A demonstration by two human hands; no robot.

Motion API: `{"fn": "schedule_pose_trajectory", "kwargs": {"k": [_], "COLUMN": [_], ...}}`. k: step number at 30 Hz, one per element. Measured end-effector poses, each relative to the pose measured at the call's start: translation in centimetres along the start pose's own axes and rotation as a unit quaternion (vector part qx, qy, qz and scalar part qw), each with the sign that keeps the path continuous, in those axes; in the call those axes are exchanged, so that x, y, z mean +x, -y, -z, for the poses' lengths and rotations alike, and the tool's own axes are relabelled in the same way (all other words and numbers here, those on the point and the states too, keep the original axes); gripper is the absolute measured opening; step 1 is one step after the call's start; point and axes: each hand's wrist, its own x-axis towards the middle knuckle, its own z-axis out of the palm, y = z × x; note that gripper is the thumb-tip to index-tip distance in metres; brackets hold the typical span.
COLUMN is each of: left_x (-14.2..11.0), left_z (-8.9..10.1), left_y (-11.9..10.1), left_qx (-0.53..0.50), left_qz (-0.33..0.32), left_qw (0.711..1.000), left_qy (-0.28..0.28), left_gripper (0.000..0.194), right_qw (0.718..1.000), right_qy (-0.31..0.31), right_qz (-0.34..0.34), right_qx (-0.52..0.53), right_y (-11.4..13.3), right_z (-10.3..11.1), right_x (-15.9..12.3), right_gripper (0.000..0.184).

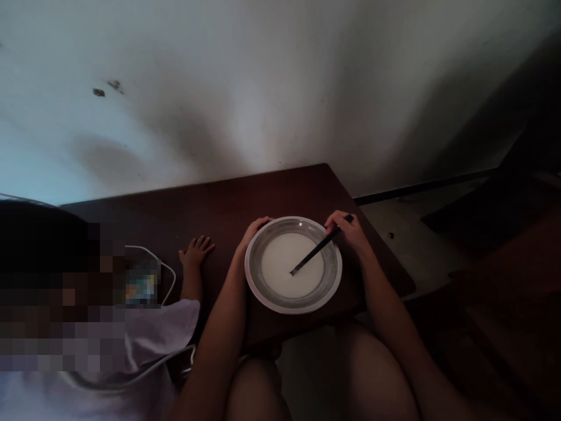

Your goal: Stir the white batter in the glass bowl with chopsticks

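A round metal bowl (pixel 293 305) with a pale rim rests on the dark table, holding a smooth white liquid (pixel 283 260). My left hand (pixel 255 230) curves around the bowl's far left side and grips it at the rim; part of its fingers is hidden behind the bowl. Over the right rim, my right hand (pixel 346 229) holds dark chopsticks (pixel 314 251) between bent fingers. They slant down to the left, and their tips touch the liquid near the middle of the bowl.
The dark red-brown table (pixel 280 190) stands against a pale wall (pixel 263 88). At left sits another person in a light shirt (pixel 162 330), one hand (pixel 197 251) flat on the table. A white cable (pixel 174 275) curves beside them. Dark furniture (pixel 512 280) stands at right.
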Motion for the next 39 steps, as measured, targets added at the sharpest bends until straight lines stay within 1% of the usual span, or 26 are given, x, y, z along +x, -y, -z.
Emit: {"fn": "schedule_pose_trajectory", "kwargs": {"k": [1, 2, 5, 6, 7, 9, 11, 12, 13, 15, 16, 17, 20, 21, 22, 25, 26, 27, 30, 31, 32, 35, 36, 37, 39], "left_x": [0.0, 0.01, -0.01, -0.03, -0.07, -0.14, -0.2, -0.22, -0.23, -0.21, -0.2, -0.18, -0.16, -0.17, -0.19, -0.28, -0.31, -0.35, -0.4, -0.4, -0.39, -0.34, -0.32, -0.3, -0.26], "left_z": [-0.03, -0.05, -0.09, -0.1, -0.12, -0.17, -0.21, -0.23, -0.24, -0.26, -0.26, -0.27, -0.3, -0.31, -0.32, -0.34, -0.35, -0.36, -0.44, -0.46, -0.48, -0.48, -0.46, -0.44, -0.37], "left_y": [-0.01, -0.03, -0.11, -0.14, -0.17, -0.22, -0.25, -0.26, -0.26, -0.27, -0.27, -0.29, -0.33, -0.34, -0.35, -0.38, -0.4, -0.42, -0.5, -0.53, -0.55, -0.58, -0.58, -0.58, -0.55], "left_qx": [-0.001, -0.002, -0.003, -0.003, -0.005, -0.012, -0.015, -0.014, -0.012, -0.009, -0.009, -0.01, -0.012, -0.012, -0.012, -0.011, -0.011, -0.011, -0.014, -0.014, -0.012, -0.005, -0.004, -0.004, -0.004], "left_qz": [0.002, 0.003, 0.007, 0.008, 0.009, 0.014, 0.018, 0.02, 0.019, 0.02, 0.022, 0.024, 0.03, 0.032, 0.035, 0.043, 0.046, 0.047, 0.042, 0.039, 0.036, 0.034, 0.033, 0.033, 0.033], "left_qw": [1.0, 1.0, 1.0, 1.0, 1.0, 1.0, 1.0, 1.0, 1.0, 1.0, 1.0, 1.0, 0.999, 0.999, 0.999, 0.999, 0.999, 0.999, 0.999, 0.999, 0.999, 0.999, 0.999, 0.999, 0.999], "left_qy": [-0.001, -0.002, -0.007, -0.008, -0.006, -0.001, -0.001, -0.002, -0.006, -0.014, -0.016, -0.016, -0.01, -0.01, -0.011, -0.018, -0.019, -0.02, -0.018, -0.017, -0.016, -0.018, -0.018, -0.017, -0.013], "left_gripper": [0.022, 0.023, 0.026, 0.026, 0.026, 0.026, 0.025, 0.025, 0.026, 0.027, 0.027, 0.028, 0.026, 0.026, 0.027, 0.027, 0.027, 0.026, 0.025, 0.025, 0.026, 0.027, 0.027, 0.026, 0.025], "right_qw": [1.0, 1.0, 0.998, 0.998, 0.998, 1.0, 1.0, 1.0, 0.999, 0.997, 0.996, 0.997, 1.0, 1.0, 1.0, 0.997, 0.996, 0.997, 1.0, 1.0, 0.999, 0.995, 0.995, 0.997, 0.999], "right_qy": [0.009, 0.003, -0.055, -0.064, -0.058, -0.016, 0.01, 0.001, -0.022, -0.069, -0.077, -0.068, 0.005, 0.013, 0.005, -0.068, -0.078, -0.073, -0.013, -0.009, -0.019, -0.083, -0.088, -0.077, -0.032], "right_qz": [0.001, 0.008, 0.03, 0.029, 0.022, 0.005, 0.005, 0.014, 0.026, 0.042, 0.041, 0.034, 0.012, 0.013, 0.019, 0.04, 0.038, 0.031, 0.015, 0.018, 0.026, 0.043, 0.04, 0.032, 0.018], "right_qx": [-0.005, -0.01, -0.002, 0.004, 0.008, 0.007, 0.0, -0.002, -0.003, 0.002, 0.006, 0.009, 0.001, -0.004, -0.007, -0.002, 0.003, 0.007, 0.004, -0.002, -0.009, -0.015, -0.01, -0.005, 0.003], "right_y": [0.0, -0.02, -0.2, -0.26, -0.31, -0.32, -0.28, -0.25, -0.23, -0.21, -0.19, -0.16, -0.06, -0.05, -0.06, -0.2, -0.24, -0.27, -0.25, -0.23, -0.21, -0.24, -0.27, -0.3, -0.31], "right_z": [-0.03, -0.01, 0.19, 0.22, 0.22, 0.12, 0.08, 0.13, 0.21, 0.38, 0.4, 0.35, 0.03, -0.02, 0.0, 0.32, 0.39, 0.41, 0.17, 0.1, 0.07, 0.17, 0.19, 0.17, 0.03], "right_x": [-0.01, 0.01, 0.1, 0.11, 0.1, 0.05, 0.04, 0.07, 0.1, 0.16, 0.17, 0.15, 0.08, 0.08, 0.09, 0.19, 0.21, 0.2, 0.16, 0.17, 0.2, 0.32, 0.34, 0.33, 0.26], "right_gripper": [0.042, 0.041, 0.042, 0.044, 0.045, 0.045, 0.041, 0.039, 0.039, 0.04, 0.042, 0.043, 0.041, 0.04, 0.039, 0.043, 0.044, 0.045, 0.041, 0.039, 0.039, 0.042, 0.044, 0.044, 0.043]}}
